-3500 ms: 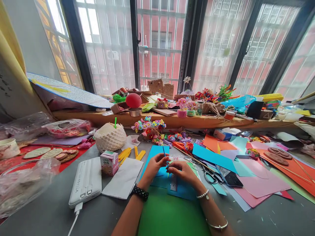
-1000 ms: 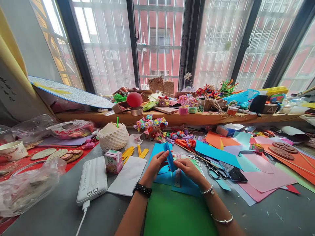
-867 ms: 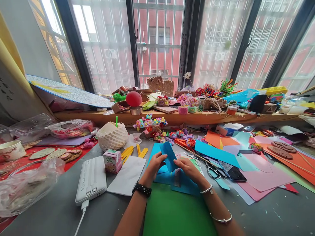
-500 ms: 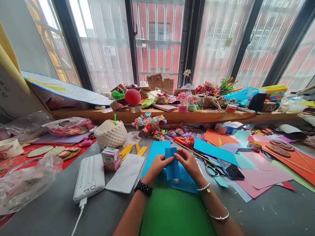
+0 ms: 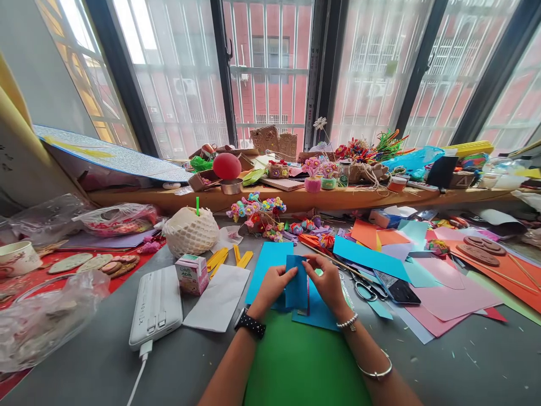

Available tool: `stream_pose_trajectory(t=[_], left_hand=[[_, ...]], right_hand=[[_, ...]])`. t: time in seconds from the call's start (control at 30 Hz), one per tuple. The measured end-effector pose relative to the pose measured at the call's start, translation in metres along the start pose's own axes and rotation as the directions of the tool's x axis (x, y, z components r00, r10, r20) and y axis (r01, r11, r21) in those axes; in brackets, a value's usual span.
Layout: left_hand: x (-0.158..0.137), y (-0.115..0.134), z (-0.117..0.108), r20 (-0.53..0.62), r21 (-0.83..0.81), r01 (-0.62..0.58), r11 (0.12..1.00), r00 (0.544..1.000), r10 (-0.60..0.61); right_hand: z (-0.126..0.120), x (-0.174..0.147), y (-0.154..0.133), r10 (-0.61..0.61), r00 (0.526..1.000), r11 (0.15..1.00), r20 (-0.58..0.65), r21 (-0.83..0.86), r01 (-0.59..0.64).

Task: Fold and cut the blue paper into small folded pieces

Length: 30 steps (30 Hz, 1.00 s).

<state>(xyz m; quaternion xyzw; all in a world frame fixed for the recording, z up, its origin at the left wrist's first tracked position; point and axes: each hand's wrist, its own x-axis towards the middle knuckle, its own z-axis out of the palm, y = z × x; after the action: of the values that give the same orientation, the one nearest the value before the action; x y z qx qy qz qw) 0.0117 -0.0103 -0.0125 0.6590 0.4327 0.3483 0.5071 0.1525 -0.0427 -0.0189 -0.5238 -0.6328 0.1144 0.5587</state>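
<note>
A narrow strip of blue paper (image 5: 296, 290) is held upright between my two hands. My left hand (image 5: 273, 286) pinches its left side, thumb on the near face. At the upper right edge, my right hand (image 5: 326, 280) grips the strip between thumb and fingers. Under and behind the hands lie more sheets of blue paper (image 5: 316, 321), one reaching out past my left hand. A green mat or sheet (image 5: 304, 366) covers the table just in front of me. Something small behind the strip is mostly hidden.
Left of my hands are a white folded paper (image 5: 217, 299), a small drink carton (image 5: 191, 274), a white power bank (image 5: 155, 304) and a netted coconut (image 5: 191, 232). On the right lie scissors (image 5: 367, 290), a phone (image 5: 397, 288) and coloured paper sheets (image 5: 456, 293). Craft flowers (image 5: 257, 211) stand ahead.
The blue strip has turned slightly and looks straighter and narrower. My left hand has shifted a little right, and my right fingers have moved slightly along the strip's upper edge.
</note>
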Motion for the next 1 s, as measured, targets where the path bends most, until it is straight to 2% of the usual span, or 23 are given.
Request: stream_pose_trajectory(t=[0.3,0.53,1.0], left_hand=[[0.001,-0.0018,0.0012,-0.042,-0.032,0.01,0.999,0.999,-0.011],[0.0,0.0022,0.0017,-0.07,-0.117,0.007,0.993,0.997,-0.015],[-0.0016,0.0021,0.0006,-0.079,-0.2,-0.01,0.98,0.997,-0.006]], right_hand=[[0.0039,-0.004,0.0017,-0.248,0.969,0.953,0.013,-0.175,0.246],[0.0027,-0.0036,0.007,-0.382,0.914,0.878,0.14,-0.254,0.406],[0.0012,-0.0029,0.0052,-0.363,0.915,0.899,0.176,-0.191,0.393]])
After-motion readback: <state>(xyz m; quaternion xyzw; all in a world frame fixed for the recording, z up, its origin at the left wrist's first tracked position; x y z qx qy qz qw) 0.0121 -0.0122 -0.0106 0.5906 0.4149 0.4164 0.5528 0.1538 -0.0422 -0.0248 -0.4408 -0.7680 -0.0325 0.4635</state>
